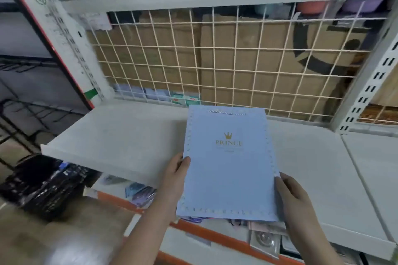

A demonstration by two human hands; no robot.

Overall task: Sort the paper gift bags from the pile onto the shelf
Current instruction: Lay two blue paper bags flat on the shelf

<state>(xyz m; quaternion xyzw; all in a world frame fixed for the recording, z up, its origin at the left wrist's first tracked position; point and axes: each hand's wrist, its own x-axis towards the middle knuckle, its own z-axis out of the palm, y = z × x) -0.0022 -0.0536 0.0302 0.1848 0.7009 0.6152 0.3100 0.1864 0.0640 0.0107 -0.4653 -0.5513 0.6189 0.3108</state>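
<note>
A flat light-blue paper gift bag [228,170] with a gold crown, the word PRINCE and a dotted border lies lengthwise over the grey shelf [120,142]. Its rope handle end points toward the wire grid, and its near end hangs past the shelf's front edge. My left hand [175,175] grips the bag's left edge, thumb on top. My right hand [294,197] holds the bag's right edge near the lower corner. I cannot tell whether the bag rests on the shelf or hovers just above it.
A cream wire grid [215,60] backs the shelf, with brown cardboard boxes [247,56] behind it. A black plastic basket [43,187] sits on the floor at the left. Packaged goods [140,193] lie on the lower shelf with the orange edge. A slotted upright [370,90] stands at the right.
</note>
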